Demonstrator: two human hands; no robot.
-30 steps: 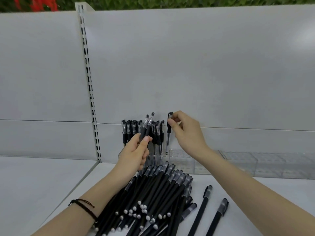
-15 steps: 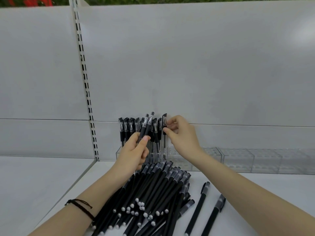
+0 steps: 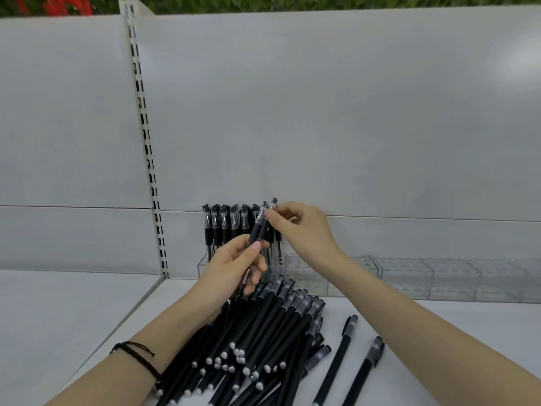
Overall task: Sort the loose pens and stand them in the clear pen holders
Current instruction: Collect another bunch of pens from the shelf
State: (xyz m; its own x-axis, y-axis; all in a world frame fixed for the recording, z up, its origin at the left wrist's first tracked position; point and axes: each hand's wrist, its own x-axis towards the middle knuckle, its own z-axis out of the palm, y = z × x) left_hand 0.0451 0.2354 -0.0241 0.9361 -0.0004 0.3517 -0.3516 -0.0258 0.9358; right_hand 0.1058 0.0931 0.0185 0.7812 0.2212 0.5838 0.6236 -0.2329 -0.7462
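No legible text or labels anywhere.

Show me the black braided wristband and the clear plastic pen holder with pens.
Black braided wristband (image 3: 140,361): head view, cord across the wrist.
Clear plastic pen holder (image 3: 202,265): head view, bare left front corner.
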